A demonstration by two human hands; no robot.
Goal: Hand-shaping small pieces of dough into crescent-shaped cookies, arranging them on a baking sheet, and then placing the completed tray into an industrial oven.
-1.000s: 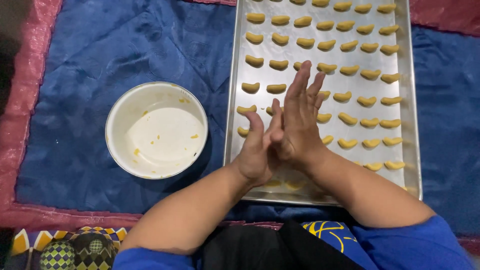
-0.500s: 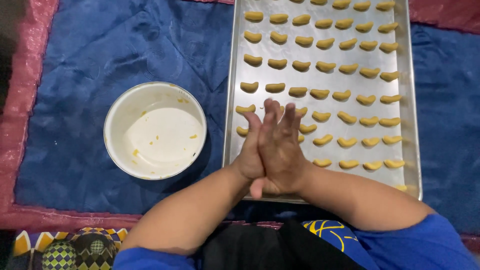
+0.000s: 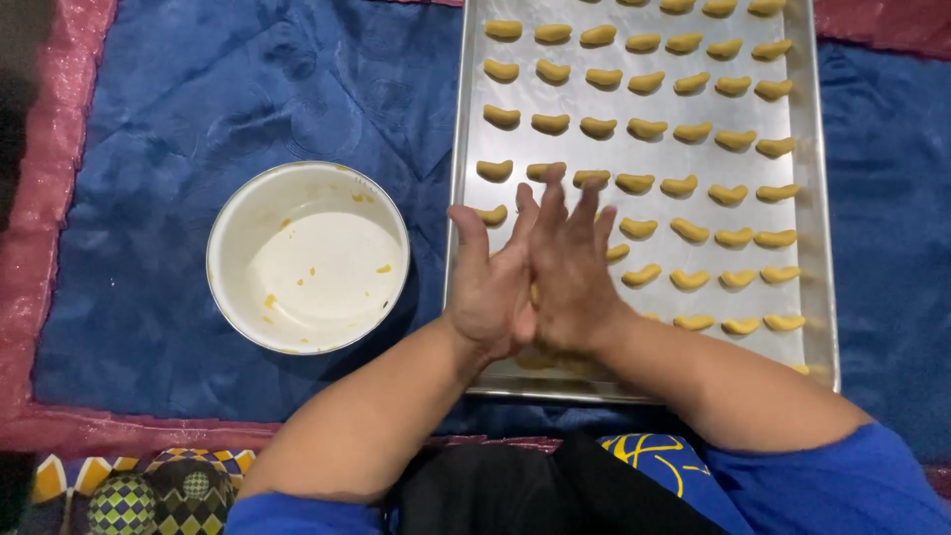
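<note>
Now level after sliding: left hand (image 3: 487, 292) and right hand (image 3: 573, 282) pressed palm to palm, fingers straight, dough (image 3: 536, 294) barely showing between, above tray (image 3: 458, 149) beside bowl (image 3: 307, 258).

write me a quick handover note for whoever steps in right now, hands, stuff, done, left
Left hand and right hand: palms pressed together over the near end of the metal tray, a sliver of yellow dough showing between them.
Tray sits on a blue cloth, with rows of crescent-shaped dough pieces across it.
White bowl left of the tray: only crumbs inside.
Done: most rows filled.
Left: bare metal in the near right corner.
</note>
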